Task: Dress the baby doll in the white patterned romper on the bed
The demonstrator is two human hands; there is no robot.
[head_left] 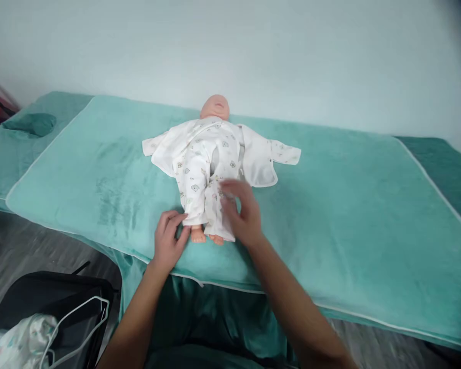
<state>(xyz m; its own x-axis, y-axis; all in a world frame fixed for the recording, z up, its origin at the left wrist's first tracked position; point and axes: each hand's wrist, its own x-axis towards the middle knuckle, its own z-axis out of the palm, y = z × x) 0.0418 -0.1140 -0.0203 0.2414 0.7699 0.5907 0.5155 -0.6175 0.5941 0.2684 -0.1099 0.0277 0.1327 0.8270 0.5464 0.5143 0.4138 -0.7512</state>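
Observation:
A baby doll (pixel 215 107) lies on its back on the green-covered bed, its head toward the wall. Its arms are hidden in the sleeves of a white printed jacket (pixel 258 159), whose front panels are spread to both sides. White printed trousers (pixel 195 179) cover its legs, with both feet showing below the cuffs. My left hand (pixel 169 238) pinches the cuff at the left-side foot. Over the other trouser leg is my right hand (pixel 243 212), slightly blurred, thumb and forefinger apart; whether it touches the cloth I cannot tell.
The bed (pixel 349 215) has a teal plush cover with white piping and stands against a pale wall (pixel 292 56). A black chair (pixel 61 287) at lower left holds a white hanger (pixel 78 307) and a bundled printed cloth (pixel 26 341). A face hole (pixel 30 124) is at the bed's left end.

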